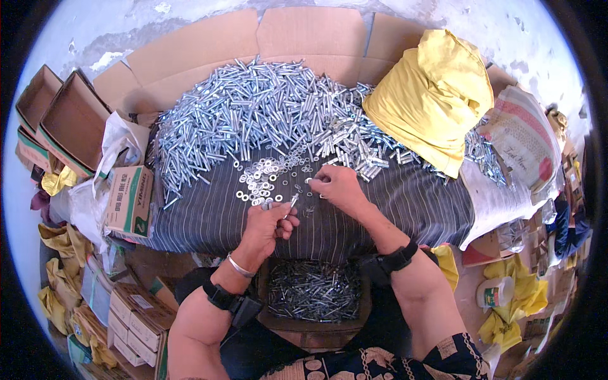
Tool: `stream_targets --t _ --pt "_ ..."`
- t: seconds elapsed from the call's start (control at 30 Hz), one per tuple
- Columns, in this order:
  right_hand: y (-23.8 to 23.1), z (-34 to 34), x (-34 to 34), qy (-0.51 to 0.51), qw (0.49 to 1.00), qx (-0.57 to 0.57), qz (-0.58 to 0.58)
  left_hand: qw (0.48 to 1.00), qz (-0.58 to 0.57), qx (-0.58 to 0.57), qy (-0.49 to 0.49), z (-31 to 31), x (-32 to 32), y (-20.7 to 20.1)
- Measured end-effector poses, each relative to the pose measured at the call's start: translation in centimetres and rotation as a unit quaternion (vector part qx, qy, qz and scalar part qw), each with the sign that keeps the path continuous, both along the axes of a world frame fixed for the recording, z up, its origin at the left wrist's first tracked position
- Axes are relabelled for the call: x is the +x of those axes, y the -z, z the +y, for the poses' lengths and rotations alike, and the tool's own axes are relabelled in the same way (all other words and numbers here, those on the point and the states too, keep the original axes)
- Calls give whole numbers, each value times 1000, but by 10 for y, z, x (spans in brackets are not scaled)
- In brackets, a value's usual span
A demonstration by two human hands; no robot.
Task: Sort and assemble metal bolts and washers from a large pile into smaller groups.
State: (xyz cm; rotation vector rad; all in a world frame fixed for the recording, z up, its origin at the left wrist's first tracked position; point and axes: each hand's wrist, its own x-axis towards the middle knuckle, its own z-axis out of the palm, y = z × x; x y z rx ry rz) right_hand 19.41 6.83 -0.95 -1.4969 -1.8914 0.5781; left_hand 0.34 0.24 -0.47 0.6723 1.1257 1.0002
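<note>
Bolt in L hand, ctr of frame

Bolt (294,200) sits tilted at L hand's (261,223) fingertips, just below ctr; that hand grips it, fingers curled. R hand (345,189), right of ctr, has fingertips bunched at a washer (309,180); can't tell if pinched or just touching. Loose washers (258,177) lie above L hand on dark striped cloth (196,225). Big bolt pile (247,107), upper ctr, backs onto cardboard (310,35). Rm: pale peeling wall (190,14) at top, carton (126,199) at left, white tub (496,293) lower right. Yellow sack (424,95), upper right, hides part of pile. Box (310,325) w/ darker bolts, bottom ctr, partly hidden by cloth. Extra metal in L fist hard to make out; side clutter cut off by dark rim.
</note>
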Motion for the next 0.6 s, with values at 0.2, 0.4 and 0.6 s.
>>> stream_targets --t 0.2,0.4,0.6 --pt "-17 -20 -13 -106 951 -181 225 1000 -19 6 -7 -2 -3 -1" --pt "-10 -25 -20 -132 948 -145 253 1000 -15 24 -2 -2 -1 0" --pt "-4 -21 -20 -139 942 -127 279 1000 -8 18 -7 -2 -3 3"
